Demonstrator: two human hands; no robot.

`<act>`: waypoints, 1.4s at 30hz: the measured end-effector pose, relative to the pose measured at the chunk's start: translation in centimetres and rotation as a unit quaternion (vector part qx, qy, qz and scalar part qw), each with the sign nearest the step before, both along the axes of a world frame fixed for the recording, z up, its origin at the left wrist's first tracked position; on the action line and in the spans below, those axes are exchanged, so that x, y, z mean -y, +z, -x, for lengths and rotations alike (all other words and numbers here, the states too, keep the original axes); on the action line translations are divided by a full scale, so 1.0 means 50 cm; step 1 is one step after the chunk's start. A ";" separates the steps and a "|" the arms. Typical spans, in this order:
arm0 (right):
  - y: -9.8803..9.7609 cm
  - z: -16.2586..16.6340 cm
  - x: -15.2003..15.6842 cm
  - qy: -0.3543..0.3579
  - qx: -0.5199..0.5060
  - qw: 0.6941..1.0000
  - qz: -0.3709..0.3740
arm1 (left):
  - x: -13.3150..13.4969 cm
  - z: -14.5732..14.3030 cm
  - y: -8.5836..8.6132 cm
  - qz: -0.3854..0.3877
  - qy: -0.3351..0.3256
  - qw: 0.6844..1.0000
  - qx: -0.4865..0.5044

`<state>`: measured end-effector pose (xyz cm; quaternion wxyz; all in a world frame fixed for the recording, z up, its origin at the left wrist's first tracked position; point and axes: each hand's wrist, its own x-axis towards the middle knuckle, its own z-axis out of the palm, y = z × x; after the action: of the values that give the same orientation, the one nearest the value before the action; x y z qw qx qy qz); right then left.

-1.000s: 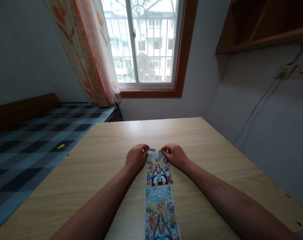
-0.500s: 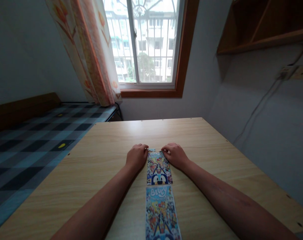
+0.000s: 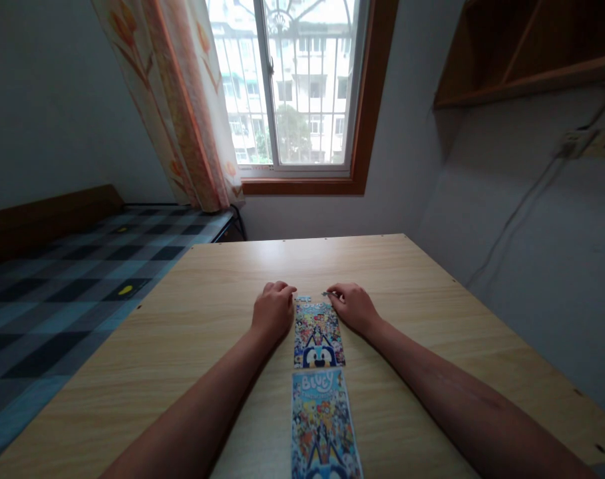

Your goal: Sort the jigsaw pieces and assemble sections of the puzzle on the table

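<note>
Two colourful cartoon-printed sheets lie end to end on the wooden table [image 3: 192,332]: a far sheet [image 3: 316,332] and a near sheet [image 3: 323,426] with a blue title. My left hand [image 3: 273,310] rests curled at the far sheet's top left corner, its fingers closed on that corner. At the top right corner my right hand [image 3: 353,307] pinches the sheet's edge, which looks slightly lifted off the table.
A bed with a blue checked cover [image 3: 57,293] stands to the left of the table. Beyond the table are a window [image 3: 302,86] and a patterned curtain [image 3: 182,113]. A wooden shelf [image 3: 522,53] hangs on the right wall above a cable.
Both hands have crept slightly away from me along the far sheet's top corners. The right fingers now pinch the corner, lifting it a little.
</note>
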<state>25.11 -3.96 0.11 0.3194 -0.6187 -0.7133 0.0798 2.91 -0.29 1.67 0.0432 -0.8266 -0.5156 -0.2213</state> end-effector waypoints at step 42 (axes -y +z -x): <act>0.003 0.001 0.003 -0.011 0.063 0.998 -0.008 | -0.014 0.014 0.000 0.012 -0.009 0.999 0.036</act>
<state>25.04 -4.09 0.26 0.2791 -0.6276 -0.7261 0.0317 2.22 0.43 1.68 0.0127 -0.8232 -0.5117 -0.2455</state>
